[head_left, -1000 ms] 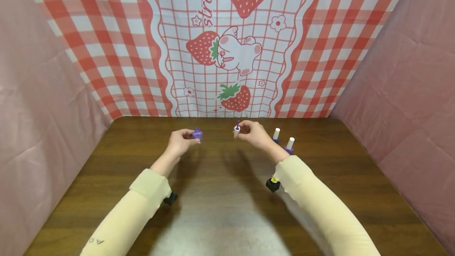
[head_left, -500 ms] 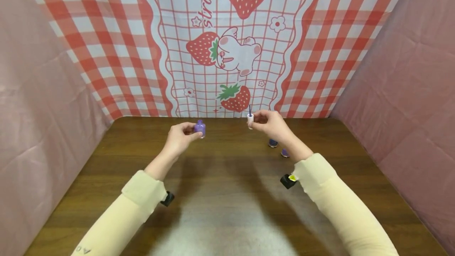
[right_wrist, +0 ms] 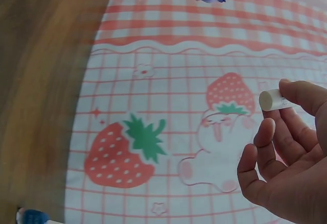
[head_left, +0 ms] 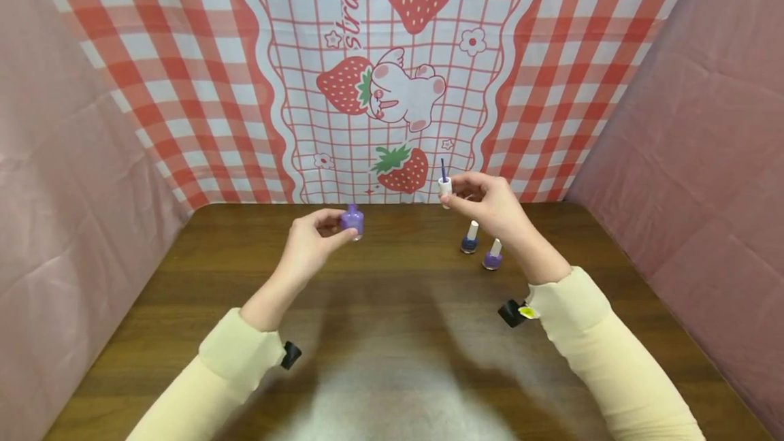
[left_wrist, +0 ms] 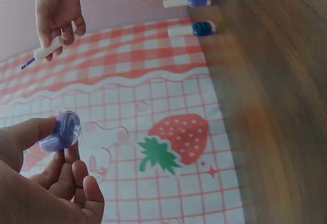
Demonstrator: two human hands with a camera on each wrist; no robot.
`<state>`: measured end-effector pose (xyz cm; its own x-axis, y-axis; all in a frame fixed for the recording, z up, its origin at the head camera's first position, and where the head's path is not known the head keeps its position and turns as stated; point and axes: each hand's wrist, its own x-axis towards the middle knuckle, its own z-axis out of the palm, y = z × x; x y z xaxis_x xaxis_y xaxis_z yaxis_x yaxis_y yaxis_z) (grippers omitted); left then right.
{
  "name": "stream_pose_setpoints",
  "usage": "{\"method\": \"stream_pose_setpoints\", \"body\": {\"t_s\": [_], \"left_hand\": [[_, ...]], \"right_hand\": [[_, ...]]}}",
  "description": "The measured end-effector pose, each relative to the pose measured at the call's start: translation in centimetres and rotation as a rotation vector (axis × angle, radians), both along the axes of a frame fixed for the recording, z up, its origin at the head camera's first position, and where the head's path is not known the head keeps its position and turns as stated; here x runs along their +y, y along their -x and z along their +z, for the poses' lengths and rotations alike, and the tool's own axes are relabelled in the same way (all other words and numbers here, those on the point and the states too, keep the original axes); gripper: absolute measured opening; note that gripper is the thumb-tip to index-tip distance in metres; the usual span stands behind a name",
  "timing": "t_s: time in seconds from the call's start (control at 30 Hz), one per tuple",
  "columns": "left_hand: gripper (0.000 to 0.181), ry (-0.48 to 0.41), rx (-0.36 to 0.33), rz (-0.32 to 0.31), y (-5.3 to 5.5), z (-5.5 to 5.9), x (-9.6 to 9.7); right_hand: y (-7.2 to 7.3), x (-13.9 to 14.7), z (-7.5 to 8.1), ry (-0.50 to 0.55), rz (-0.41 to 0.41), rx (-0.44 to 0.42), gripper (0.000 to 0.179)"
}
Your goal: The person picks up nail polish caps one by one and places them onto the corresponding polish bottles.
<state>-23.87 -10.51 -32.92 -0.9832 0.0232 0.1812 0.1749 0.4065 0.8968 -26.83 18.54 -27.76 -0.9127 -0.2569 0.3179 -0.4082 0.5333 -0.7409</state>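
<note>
My left hand [head_left: 309, 243] pinches an uncapped purple nail polish bottle [head_left: 352, 222] between thumb and fingers, upright above the table. In the left wrist view the bottle [left_wrist: 64, 131] shows its clear glass base. To the right and a little higher, my right hand [head_left: 490, 204] pinches a white nail polish cap [head_left: 445, 187]. Its purple-coated brush [head_left: 443, 169] points up. The right wrist view shows the cap's [right_wrist: 273, 100] flat end; the brush is hidden there. Bottle and cap are well apart.
Two capped nail polish bottles stand upright on the brown wooden table [head_left: 380, 325], a dark blue one [head_left: 469, 243] and a purple one [head_left: 492, 258], below my right hand. A strawberry-print cloth [head_left: 398, 87] hangs behind. Pink cloth [head_left: 686, 121] lines both sides.
My right hand has moved right and up with the cap and brush, away from the bottle. My left hand has shifted slightly right and up. Both standing bottles show fully now.
</note>
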Motion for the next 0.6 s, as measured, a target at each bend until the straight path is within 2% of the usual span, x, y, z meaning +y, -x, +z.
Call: {"method": "stream_pose_setpoints", "body": {"t_s": [0.23,0.6], "left_hand": [[0.036,-0.034,0.053,-0.021,-1.6,0.5,0.7],[0.034,-0.055,0.117,-0.052,-3.8,0.8,2.0]], "right_hand": [[-1.8,0.3,1.4,0.021,-0.008,0.016,0.037],[-4.6,0.4,2.9,0.042,0.015,0.124,0.031]]}}
